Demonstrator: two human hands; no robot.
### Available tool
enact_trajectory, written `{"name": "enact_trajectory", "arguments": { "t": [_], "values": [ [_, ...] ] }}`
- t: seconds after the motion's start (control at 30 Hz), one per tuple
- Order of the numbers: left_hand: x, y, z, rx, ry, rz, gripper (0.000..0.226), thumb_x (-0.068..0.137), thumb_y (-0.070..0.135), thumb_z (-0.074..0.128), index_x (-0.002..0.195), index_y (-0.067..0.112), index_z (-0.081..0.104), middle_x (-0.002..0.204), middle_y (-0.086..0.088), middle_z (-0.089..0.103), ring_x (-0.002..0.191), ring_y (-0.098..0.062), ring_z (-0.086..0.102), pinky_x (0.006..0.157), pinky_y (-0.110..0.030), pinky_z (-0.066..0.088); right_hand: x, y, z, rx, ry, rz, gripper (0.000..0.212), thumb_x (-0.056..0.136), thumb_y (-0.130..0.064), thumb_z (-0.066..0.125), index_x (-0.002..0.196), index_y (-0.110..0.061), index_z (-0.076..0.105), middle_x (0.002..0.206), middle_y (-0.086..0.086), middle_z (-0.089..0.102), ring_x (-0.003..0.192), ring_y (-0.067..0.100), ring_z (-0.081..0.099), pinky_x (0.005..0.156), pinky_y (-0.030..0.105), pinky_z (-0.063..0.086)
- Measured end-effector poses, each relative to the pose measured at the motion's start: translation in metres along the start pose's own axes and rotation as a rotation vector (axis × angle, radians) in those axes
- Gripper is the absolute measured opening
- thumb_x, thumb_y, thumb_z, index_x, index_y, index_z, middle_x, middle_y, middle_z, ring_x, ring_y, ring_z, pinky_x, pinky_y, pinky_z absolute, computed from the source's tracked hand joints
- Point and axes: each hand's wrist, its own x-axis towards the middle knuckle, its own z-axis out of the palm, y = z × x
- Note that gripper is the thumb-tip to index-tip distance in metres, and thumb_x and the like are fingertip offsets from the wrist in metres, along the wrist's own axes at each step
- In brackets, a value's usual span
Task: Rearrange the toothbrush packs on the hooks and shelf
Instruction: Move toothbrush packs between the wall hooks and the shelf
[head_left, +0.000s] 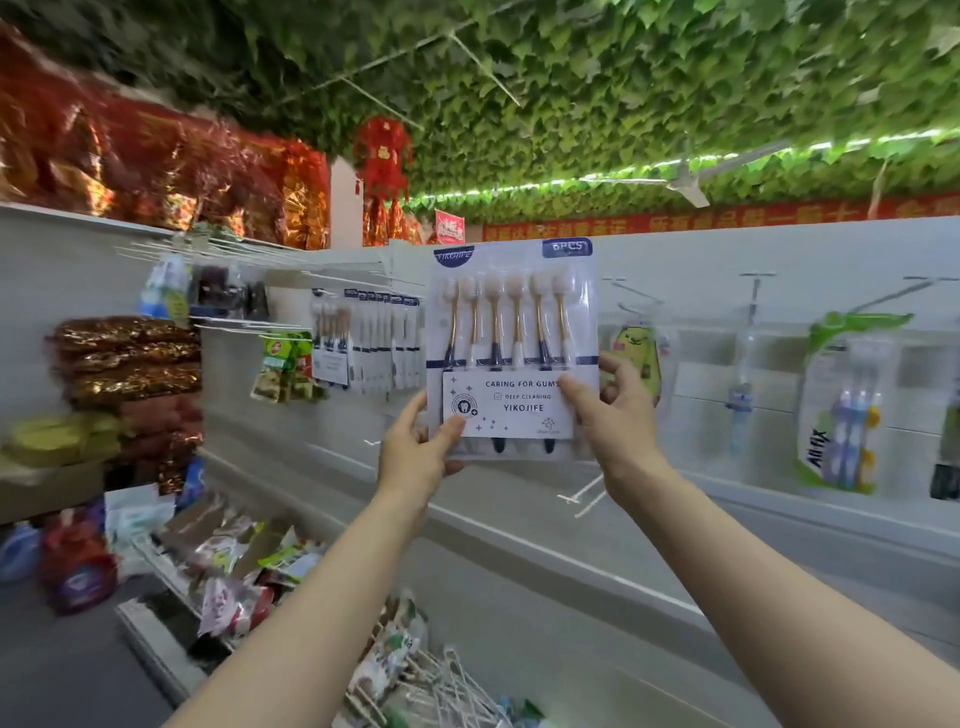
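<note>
Far to your left, stacked gold-foil bags fill the shelf end. Just right of them a row of matching toothbrush packs hangs crowded together on the wall hooks.

Your left hand grips the lower left corner of the six-piece Yikojife toothbrush pack, thumb on the front card and fingers behind. The pack is in the air, upright and facing you, raised before the white wall panel, between that hanging row and a yellow-green cartoon pack. Your right hand pinches the lower right edge, thumb on the printed card.

Both hands are clamped on the bottom half, well apart, which leaves the top edge free. That probably lets you steer the hang hole onto a peg, though the hole itself cannot be made out. Whether a hook sits directly behind the pack is hidden.

Further right a bare hook juts from the wall, and beyond it an Allfix toothbrush pack hangs alone. That bare hook looks like a possible home.
</note>
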Motion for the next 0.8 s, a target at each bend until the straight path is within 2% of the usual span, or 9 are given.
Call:
{"name": "enact_trajectory", "arguments": {
  "t": [0.1, 0.3, 0.4, 0.53, 0.6, 0.67, 0.73, 0.8],
  "values": [
    [0.045, -0.008, -0.034, 0.006, 0.050, -0.024, 0.064, 0.090, 0.016, 0.072, 0.147, 0.028, 0.045, 0.132, -0.012, 0.063, 0.106, -0.026, 0.069, 0.073, -0.033, 0.062, 0.027, 0.023, 0.044, 0.005, -0.047, 0.029, 0.036, 0.092, -0.010, 0.070, 0.123, -0.014, 0.052, 0.104, 0.008, 0.070, 0.087, 0.017, 0.070, 0.071, 0.027, 0.061],
    [0.108, -0.024, -0.095, 0.013, 0.107, -0.025, 0.065, 0.090, 0.015, 0.071, 0.148, 0.029, 0.046, 0.121, -0.006, 0.070, 0.096, -0.021, 0.073, 0.070, -0.032, 0.062, 0.069, 0.066, 0.124, -0.007, -0.121, 0.031, 0.033, 0.090, -0.011, 0.073, 0.117, -0.019, 0.055, 0.105, 0.006, 0.072, 0.089, 0.015, 0.071, 0.067, 0.022, 0.056],
    [0.137, -0.035, -0.128, 0.009, 0.118, -0.041, 0.065, 0.090, 0.014, 0.072, 0.148, 0.028, 0.046, 0.120, -0.008, 0.070, 0.097, -0.023, 0.073, 0.069, -0.032, 0.061, 0.079, 0.089, 0.162, -0.041, -0.122, 0.035, 0.036, 0.089, -0.013, 0.074, 0.120, -0.015, 0.056, 0.107, 0.009, 0.071, 0.093, 0.020, 0.070, 0.071, 0.025, 0.056],
    [0.183, -0.052, -0.167, -0.004, 0.049, -0.057, 0.064, 0.091, 0.013, 0.070, 0.147, 0.031, 0.045, 0.122, -0.006, 0.070, 0.097, -0.021, 0.073, 0.072, -0.033, 0.061, 0.092, 0.114, 0.208, -0.077, -0.087, 0.044, 0.033, 0.089, -0.010, 0.073, 0.117, -0.014, 0.056, 0.103, 0.009, 0.071, 0.082, 0.012, 0.068, 0.059, 0.015, 0.051],
    [0.206, -0.062, -0.184, -0.007, 0.024, -0.082, 0.067, 0.090, 0.014, 0.071, 0.149, 0.030, 0.043, 0.126, -0.009, 0.067, 0.099, -0.022, 0.072, 0.075, -0.036, 0.061, 0.096, 0.125, 0.230, -0.103, -0.052, 0.050, 0.033, 0.089, -0.009, 0.073, 0.115, -0.017, 0.055, 0.105, 0.007, 0.070, 0.085, 0.012, 0.068, 0.063, 0.018, 0.052],
    [0.225, -0.070, -0.201, -0.014, -0.015, -0.105, 0.067, 0.091, 0.012, 0.070, 0.150, 0.027, 0.041, 0.120, -0.006, 0.069, 0.097, -0.022, 0.072, 0.078, -0.039, 0.061, 0.099, 0.138, 0.252, -0.131, -0.015, 0.064, 0.033, 0.089, -0.009, 0.073, 0.116, -0.018, 0.056, 0.106, 0.006, 0.070, 0.087, 0.014, 0.068, 0.067, 0.023, 0.053],
    [0.244, -0.074, -0.218, -0.012, -0.062, -0.112, 0.065, 0.093, 0.010, 0.067, 0.150, 0.024, 0.041, 0.108, 0.002, 0.069, 0.091, -0.018, 0.072, 0.079, -0.039, 0.060, 0.100, 0.148, 0.272, -0.151, 0.022, 0.087, 0.033, 0.089, -0.011, 0.073, 0.117, -0.018, 0.056, 0.104, 0.004, 0.070, 0.086, 0.013, 0.069, 0.066, 0.023, 0.052],
    [0.262, -0.074, -0.231, -0.002, -0.107, -0.113, 0.066, 0.093, 0.009, 0.067, 0.151, 0.023, 0.039, 0.110, 0.004, 0.065, 0.091, -0.015, 0.069, 0.079, -0.036, 0.060, 0.101, 0.155, 0.288, -0.157, 0.065, 0.104, 0.033, 0.090, -0.012, 0.073, 0.118, -0.019, 0.057, 0.103, 0.003, 0.071, 0.086, 0.013, 0.069, 0.061, 0.018, 0.049]
  ]
}}
